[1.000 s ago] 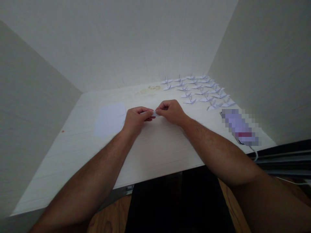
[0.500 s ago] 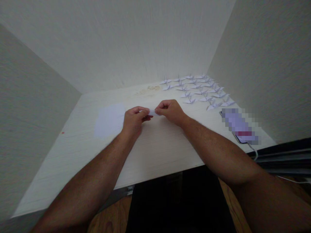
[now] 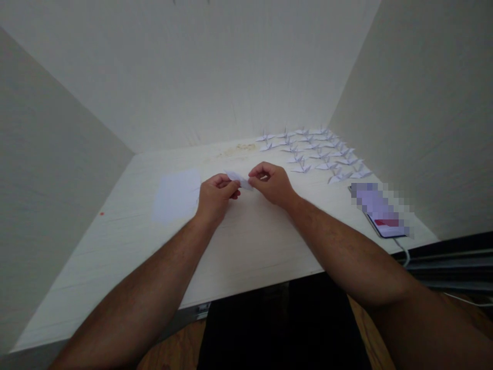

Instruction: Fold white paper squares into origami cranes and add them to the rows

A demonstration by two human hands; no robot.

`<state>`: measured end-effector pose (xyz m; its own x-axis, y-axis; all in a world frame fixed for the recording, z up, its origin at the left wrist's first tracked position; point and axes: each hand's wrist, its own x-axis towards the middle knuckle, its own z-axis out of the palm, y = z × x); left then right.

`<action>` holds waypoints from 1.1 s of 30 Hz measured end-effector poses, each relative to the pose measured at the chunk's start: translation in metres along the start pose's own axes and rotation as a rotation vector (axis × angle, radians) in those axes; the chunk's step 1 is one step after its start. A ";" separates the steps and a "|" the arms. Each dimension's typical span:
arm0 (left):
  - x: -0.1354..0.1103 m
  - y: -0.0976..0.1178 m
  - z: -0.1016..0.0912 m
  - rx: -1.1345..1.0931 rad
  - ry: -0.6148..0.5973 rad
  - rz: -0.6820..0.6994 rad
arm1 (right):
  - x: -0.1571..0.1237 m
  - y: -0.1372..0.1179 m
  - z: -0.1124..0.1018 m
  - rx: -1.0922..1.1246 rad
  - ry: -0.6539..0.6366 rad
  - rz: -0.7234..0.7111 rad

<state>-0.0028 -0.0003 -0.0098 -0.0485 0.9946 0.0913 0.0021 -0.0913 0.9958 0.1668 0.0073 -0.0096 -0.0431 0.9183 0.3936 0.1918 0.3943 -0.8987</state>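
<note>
While cranes (image 3: pixel 318 155) are ranged in rows, one piece (image 3: pixel 245 183) is held unfinished

Although much folding can be judged done, from the many cranes set out over the back right corner of the desk (image 3: pixel 250 246), more appears to be left. The cranes are placed with wings spread, in rough rows between the back edge and the right edge. Their exact count is not easily made, since the farther ones are small and overlapped.

The piece is held over the middle of the desk, well apart from the front edge. It is pinched between thumb and fingers of the left hand (image 3: pixel 215 194). Its right end is met by the fingertips of the right hand (image 3: pixel 272 181), which are brought narrow; whether it is gripped there or only touched cannot be told. By its slim, pointed outline it is judged to be partly folded, with no spread wings seen; its creases cannot be made out.

Toward the left edge, just beside the left hand, white paper (image 3: pixel 177 195) is laid flat and unfolded, and can be taken as unused; whether one sheet or a stack is not shown. Near the front right corner a phone (image 3: pixel 379 208) is laid, partly blurred out, with a cable (image 3: pixel 404 253) attached.
</note>
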 end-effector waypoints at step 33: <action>-0.002 -0.002 0.001 -0.176 -0.086 0.007 | -0.003 -0.002 0.001 -0.112 -0.064 -0.173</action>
<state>-0.0016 -0.0025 -0.0118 0.0363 0.9938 0.1052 -0.1734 -0.0974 0.9800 0.1655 0.0037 -0.0091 -0.1469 0.8390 0.5239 0.2841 0.5431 -0.7901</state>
